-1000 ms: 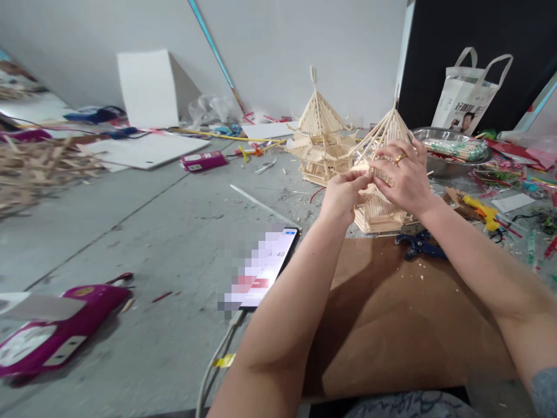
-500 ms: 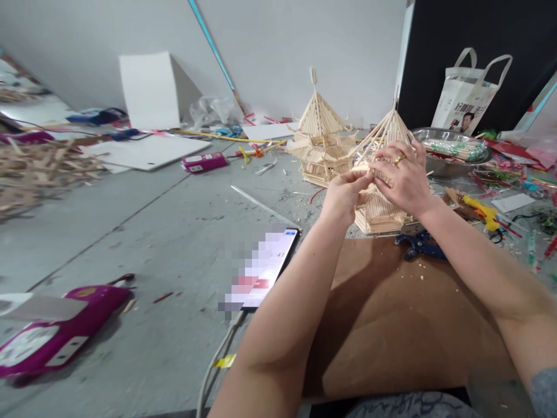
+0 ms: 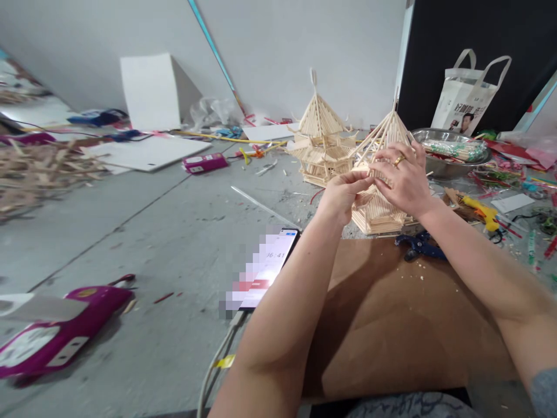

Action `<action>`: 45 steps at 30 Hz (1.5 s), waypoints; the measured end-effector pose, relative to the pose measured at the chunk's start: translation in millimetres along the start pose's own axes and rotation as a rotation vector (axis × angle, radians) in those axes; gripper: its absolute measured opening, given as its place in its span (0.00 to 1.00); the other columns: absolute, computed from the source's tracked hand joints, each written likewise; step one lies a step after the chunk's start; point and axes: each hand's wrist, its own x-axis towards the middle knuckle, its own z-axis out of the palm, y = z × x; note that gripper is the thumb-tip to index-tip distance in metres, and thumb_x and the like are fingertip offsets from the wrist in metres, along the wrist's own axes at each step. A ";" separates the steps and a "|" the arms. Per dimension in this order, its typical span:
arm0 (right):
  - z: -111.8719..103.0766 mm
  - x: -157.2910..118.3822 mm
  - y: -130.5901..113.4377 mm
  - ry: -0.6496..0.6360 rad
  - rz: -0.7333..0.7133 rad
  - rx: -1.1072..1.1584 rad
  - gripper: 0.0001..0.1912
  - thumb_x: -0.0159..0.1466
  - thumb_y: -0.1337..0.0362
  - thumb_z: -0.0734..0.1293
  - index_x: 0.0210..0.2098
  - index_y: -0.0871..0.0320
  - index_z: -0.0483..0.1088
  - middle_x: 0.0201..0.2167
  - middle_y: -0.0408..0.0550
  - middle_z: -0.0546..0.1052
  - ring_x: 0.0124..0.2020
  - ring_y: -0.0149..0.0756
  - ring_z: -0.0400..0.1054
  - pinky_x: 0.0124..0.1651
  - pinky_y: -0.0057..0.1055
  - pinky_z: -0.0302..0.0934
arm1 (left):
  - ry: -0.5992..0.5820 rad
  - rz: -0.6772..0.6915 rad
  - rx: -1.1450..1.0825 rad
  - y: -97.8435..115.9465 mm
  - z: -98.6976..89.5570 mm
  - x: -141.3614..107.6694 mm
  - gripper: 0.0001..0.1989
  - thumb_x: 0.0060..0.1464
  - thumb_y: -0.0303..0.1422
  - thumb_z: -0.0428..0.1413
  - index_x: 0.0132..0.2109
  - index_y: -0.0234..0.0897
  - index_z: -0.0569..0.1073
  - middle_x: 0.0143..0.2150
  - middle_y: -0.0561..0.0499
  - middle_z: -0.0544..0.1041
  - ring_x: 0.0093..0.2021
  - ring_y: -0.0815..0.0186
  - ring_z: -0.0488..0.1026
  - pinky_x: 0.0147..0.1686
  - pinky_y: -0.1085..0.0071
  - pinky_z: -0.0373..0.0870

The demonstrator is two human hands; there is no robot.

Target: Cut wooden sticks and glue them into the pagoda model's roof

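A pagoda-like model of thin wooden sticks (image 3: pixel 378 213) stands at the far edge of a brown sheet (image 3: pixel 391 325). My left hand (image 3: pixel 343 194) is at its left side, thumb and forefinger pinched together; what lies between them is too small to make out. My right hand (image 3: pixel 402 174), with a ring on one finger, lies against the model's roof with fingers bent, its fingertips close to my left fingertips. Whatever it grips is hidden. A second stick model (image 3: pixel 322 145) with a pointed roof stands behind and to the left.
Blue pliers (image 3: pixel 420 246) lie below my right wrist. A phone (image 3: pixel 270 270) with a cable is left of my left forearm. Magenta power strips (image 3: pixel 87 319), a metal bowl (image 3: pixel 448 165), a yellow glue gun (image 3: pixel 483 212), a white bag (image 3: pixel 465 98) and a wood scrap pile (image 3: pixel 47 168) surround the models.
My left hand has shifted very slightly left, and the nearer model has moved a little the same way at its base. My right hand keeps nearly the same place.
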 end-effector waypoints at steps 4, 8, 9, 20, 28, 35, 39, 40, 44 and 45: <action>-1.7 -0.5 -1.1 0.006 0.001 0.007 0.12 0.62 0.59 0.57 0.42 0.49 0.68 0.47 0.45 0.70 0.55 0.44 0.54 0.58 0.54 0.39 | 0.004 0.000 0.017 -0.6 -0.2 0.7 0.13 0.28 0.33 0.64 0.25 0.34 0.72 0.22 0.54 0.69 0.21 0.76 0.61 0.20 0.78 0.53; -4.3 -1.8 -1.0 0.013 0.011 0.024 0.12 0.61 0.58 0.58 0.42 0.49 0.68 0.47 0.46 0.70 0.55 0.44 0.55 0.58 0.53 0.40 | 0.016 -0.007 0.030 -0.3 0.0 0.4 0.12 0.28 0.32 0.64 0.25 0.34 0.71 0.21 0.54 0.68 0.21 0.76 0.61 0.19 0.78 0.52; -5.0 -2.4 -0.6 0.012 0.015 0.026 0.12 0.61 0.58 0.58 0.42 0.49 0.68 0.47 0.45 0.70 0.55 0.44 0.55 0.58 0.53 0.40 | 0.019 -0.011 0.028 0.2 0.3 -0.1 0.12 0.28 0.33 0.64 0.24 0.34 0.71 0.21 0.54 0.68 0.21 0.76 0.61 0.19 0.78 0.52; -24.5 -31.0 12.9 0.082 0.107 0.037 0.11 0.59 0.58 0.60 0.40 0.49 0.69 0.44 0.45 0.71 0.52 0.44 0.58 0.56 0.49 0.46 | 0.052 0.015 0.163 4.5 -0.3 -3.0 0.06 0.38 0.32 0.60 0.23 0.34 0.71 0.22 0.54 0.69 0.22 0.76 0.61 0.24 0.75 0.55; -36.0 -68.2 34.6 0.164 0.199 0.072 0.10 0.57 0.60 0.62 0.36 0.54 0.71 0.40 0.48 0.73 0.48 0.44 0.62 0.50 0.46 0.54 | 0.066 0.028 0.231 8.4 0.8 -5.8 0.04 0.38 0.29 0.59 0.22 0.34 0.71 0.21 0.55 0.69 0.22 0.75 0.61 0.26 0.75 0.56; -62.1 -105.7 85.5 0.119 0.554 0.057 0.08 0.54 0.59 0.64 0.32 0.53 0.72 0.31 0.50 0.76 0.34 0.41 0.69 0.39 0.39 0.59 | 0.010 0.057 0.413 13.0 -12.9 -2.7 0.03 0.35 0.28 0.60 0.21 0.35 0.72 0.18 0.56 0.67 0.21 0.75 0.59 0.25 0.75 0.55; -73.6 -138.5 131.9 -0.234 1.033 -0.098 0.09 0.47 0.52 0.68 0.20 0.50 0.70 0.16 0.46 0.67 0.15 0.31 0.53 0.25 0.35 0.49 | 0.054 0.096 0.462 21.7 -18.0 -4.5 0.04 0.35 0.26 0.60 0.20 0.36 0.72 0.17 0.56 0.66 0.20 0.75 0.57 0.24 0.74 0.54; -73.0 -146.9 140.3 -0.304 1.151 -0.147 0.11 0.45 0.51 0.68 0.16 0.50 0.68 0.13 0.44 0.62 0.14 0.29 0.47 0.24 0.36 0.46 | 0.071 0.106 0.453 24.1 -18.2 -5.4 0.04 0.36 0.26 0.60 0.20 0.36 0.72 0.17 0.56 0.66 0.20 0.75 0.57 0.23 0.74 0.54; -58.9 -175.6 156.7 -0.422 1.340 -0.169 0.17 0.43 0.48 0.68 0.10 0.50 0.62 0.10 0.38 0.52 0.14 0.27 0.41 0.24 0.37 0.43 | 0.132 0.166 0.337 29.5 -16.3 -8.0 0.05 0.39 0.27 0.59 0.20 0.36 0.71 0.18 0.55 0.68 0.21 0.74 0.59 0.23 0.74 0.56; -54.5 -180.8 157.9 -0.407 1.371 -0.131 0.18 0.42 0.48 0.69 0.10 0.50 0.61 0.09 0.38 0.51 0.13 0.27 0.41 0.23 0.37 0.42 | 0.136 0.191 0.299 29.5 -15.6 -8.2 0.05 0.40 0.28 0.59 0.21 0.36 0.71 0.19 0.55 0.69 0.22 0.74 0.60 0.24 0.74 0.57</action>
